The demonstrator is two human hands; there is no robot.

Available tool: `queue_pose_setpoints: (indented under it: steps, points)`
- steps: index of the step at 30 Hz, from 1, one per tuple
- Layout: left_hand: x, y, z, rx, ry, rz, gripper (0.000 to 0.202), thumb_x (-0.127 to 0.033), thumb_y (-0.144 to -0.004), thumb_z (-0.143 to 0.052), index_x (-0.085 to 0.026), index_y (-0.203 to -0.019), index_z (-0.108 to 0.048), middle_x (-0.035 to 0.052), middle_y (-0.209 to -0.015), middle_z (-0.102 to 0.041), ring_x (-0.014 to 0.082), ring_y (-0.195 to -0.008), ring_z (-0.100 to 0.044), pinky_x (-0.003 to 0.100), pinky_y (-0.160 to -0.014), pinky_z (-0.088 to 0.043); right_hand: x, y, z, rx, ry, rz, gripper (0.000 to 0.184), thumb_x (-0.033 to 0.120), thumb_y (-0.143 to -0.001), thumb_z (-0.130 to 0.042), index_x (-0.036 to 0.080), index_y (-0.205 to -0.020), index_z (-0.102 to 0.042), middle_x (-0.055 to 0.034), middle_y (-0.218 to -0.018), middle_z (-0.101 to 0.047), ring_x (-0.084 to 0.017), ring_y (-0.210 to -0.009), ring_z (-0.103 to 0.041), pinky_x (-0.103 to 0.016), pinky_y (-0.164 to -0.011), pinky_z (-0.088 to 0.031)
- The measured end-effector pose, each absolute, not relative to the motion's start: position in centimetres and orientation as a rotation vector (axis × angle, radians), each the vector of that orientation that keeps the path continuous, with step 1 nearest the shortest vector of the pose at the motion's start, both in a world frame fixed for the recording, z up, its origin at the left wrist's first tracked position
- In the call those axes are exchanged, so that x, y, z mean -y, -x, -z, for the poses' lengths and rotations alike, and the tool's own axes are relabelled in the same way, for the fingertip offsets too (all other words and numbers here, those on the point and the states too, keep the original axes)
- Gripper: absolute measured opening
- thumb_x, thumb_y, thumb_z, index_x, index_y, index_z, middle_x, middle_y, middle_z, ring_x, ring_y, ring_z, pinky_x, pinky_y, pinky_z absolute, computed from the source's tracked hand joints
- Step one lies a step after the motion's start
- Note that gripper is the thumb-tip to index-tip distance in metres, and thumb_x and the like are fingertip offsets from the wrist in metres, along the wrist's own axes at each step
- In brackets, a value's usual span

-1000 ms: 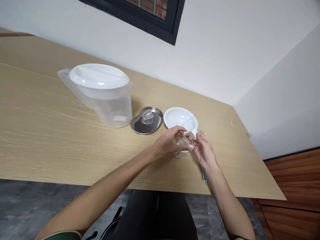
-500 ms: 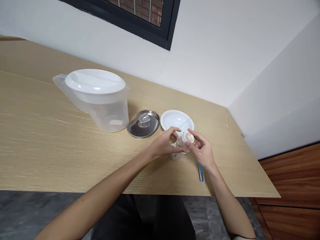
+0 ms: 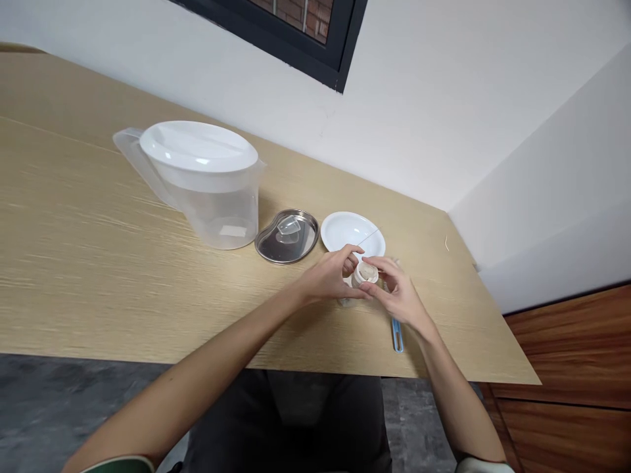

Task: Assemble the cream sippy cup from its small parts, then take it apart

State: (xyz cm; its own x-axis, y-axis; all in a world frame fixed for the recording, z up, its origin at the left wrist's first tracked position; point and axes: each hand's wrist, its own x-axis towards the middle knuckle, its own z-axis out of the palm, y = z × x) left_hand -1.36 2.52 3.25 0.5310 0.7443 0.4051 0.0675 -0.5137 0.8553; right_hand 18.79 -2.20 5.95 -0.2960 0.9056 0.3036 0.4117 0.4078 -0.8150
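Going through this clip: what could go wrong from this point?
The small clear container with a cream cap, held between the left hand and right hand, might slip and fall onto the light wood table. The fingers also work close to the thin straight metal wire on the round white plate, which could perhaps get knocked.

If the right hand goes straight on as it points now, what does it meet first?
The right hand would meet the small capped jar first; its fingers seem already on it, though depth is unclear.
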Motion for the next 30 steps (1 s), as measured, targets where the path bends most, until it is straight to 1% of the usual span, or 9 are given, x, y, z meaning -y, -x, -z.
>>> queue_pose_setpoints:
  steps: [2, 4, 10, 14, 16, 20, 22, 26, 30]
  points:
    - [-2.4, 1.4, -3.3, -0.637, -1.930, -0.967, 0.093, -0.049, -0.058, -0.094, -0.020, -0.131, -0.044, 0.0053, -0.101, -0.068, 0.0258, -0.093, -0.067, 0.036, -0.084, -0.053, 2.2, -19.0, -6.4, 1.953, 1.135, -0.738, 0.043, 0.042, -0.085, -0.075, 0.028, -0.125, -0.067, -0.0079, -0.122, -0.063, -0.023, -0.113, -0.059, -0.041, -0.100, -0.048]
    - [-2.4, 1.3, -3.3, -0.642, -1.929, -0.931, 0.095, -0.046, -0.059, -0.093, -0.020, -0.133, -0.041, 0.0042, -0.099, -0.069, 0.0262, -0.094, -0.067, 0.035, -0.085, -0.052, 2.2, -19.3, -7.3, 2.024, 1.164, -0.724, 0.043, 0.040, -0.086, -0.074, 0.029, -0.127, -0.065, -0.0076, -0.118, -0.062, -0.023, -0.111, -0.060, -0.041, -0.099, -0.048]
    - [-2.2, 0.6, -2.7, -0.765, -1.944, -1.005, 0.078, -0.034, -0.059, -0.088, -0.017, -0.124, -0.049, 0.0000, -0.085, -0.065, 0.0220, -0.079, -0.065, 0.029, -0.068, -0.048, 1.4, -19.6, -12.6, 2.487, 1.151, -0.762, 0.044, 0.034, -0.088, -0.069, 0.025, -0.131, -0.063, -0.0085, -0.122, -0.064, -0.024, -0.110, -0.060, -0.041, -0.098, -0.047]
    - [-2.1, 0.4, -2.6, -0.762, -1.967, -1.055, 0.053, -0.033, -0.062, -0.083, -0.018, -0.105, -0.057, -0.0009, -0.083, -0.065, 0.0190, -0.074, -0.063, 0.027, -0.062, -0.045, 0.3, -18.0, -15.7, 2.781, 1.285, -0.639, 0.030, 0.027, -0.084, -0.070, 0.021, -0.114, -0.069, -0.0065, -0.109, -0.070, -0.022, -0.096, -0.064, -0.031, -0.082, -0.047]
    - [-2.1, 0.5, -2.5, -0.766, -1.981, -1.093, 0.052, -0.032, -0.061, -0.083, -0.018, -0.104, -0.058, -0.0009, -0.084, -0.065, 0.0185, -0.073, -0.064, 0.026, -0.061, -0.044, -0.1, -17.2, -16.4, 2.892, 1.370, -0.546, 0.026, 0.026, -0.082, -0.071, 0.020, -0.107, -0.069, -0.0051, -0.097, -0.070, -0.020, -0.087, -0.063, -0.028, -0.073, -0.044]
    - [-2.3, 0.6, -2.5, -0.714, -1.941, -1.045, 0.070, -0.034, -0.059, -0.091, -0.017, -0.117, -0.055, -0.0014, -0.083, -0.066, 0.0189, -0.074, -0.066, 0.026, -0.063, -0.047, -0.6, -15.9, -16.7, 2.952, 1.664, -0.349, 0.030, 0.039, -0.079, -0.074, 0.018, -0.099, -0.067, -0.0057, -0.080, -0.066, -0.018, -0.071, -0.059, -0.027, -0.059, -0.036]
    - [-2.5, 0.5, -2.4, -0.649, -1.848, -1.057, 0.078, -0.039, -0.057, -0.094, -0.017, -0.120, -0.053, 0.0023, -0.091, -0.069, 0.0207, -0.080, -0.068, 0.028, -0.069, -0.052, -0.8, -15.4, -16.8, 2.961, 1.779, -0.302, 0.035, 0.048, -0.081, -0.072, 0.017, -0.095, -0.067, -0.0066, -0.076, -0.064, -0.018, -0.066, -0.057, -0.028, -0.056, -0.034]
    - [-2.5, -0.3, -2.2, -0.575, -1.687, -1.246, 0.073, -0.044, -0.053, -0.097, -0.017, -0.108, -0.059, 0.0084, -0.107, -0.069, 0.0220, -0.090, -0.068, 0.032, -0.079, -0.055, -1.0, -14.2, -17.0, 2.954, 1.941, -0.363, 0.049, 0.066, -0.084, -0.062, 0.017, -0.081, -0.068, -0.0070, -0.067, -0.061, -0.017, -0.060, -0.055, -0.029, -0.056, -0.035]
    - [-2.2, -0.5, -1.9, -0.627, -1.728, -1.248, 0.065, -0.040, -0.055, -0.095, -0.018, -0.105, -0.060, -0.0017, -0.079, -0.065, 0.0156, -0.068, -0.060, 0.026, -0.062, -0.046, -0.7, -13.0, -16.7, 2.790, 2.139, -0.265, 0.061, 0.072, -0.087, -0.050, 0.015, -0.081, -0.071, -0.0104, -0.065, -0.062, -0.021, -0.062, -0.057, -0.031, -0.056, -0.036]
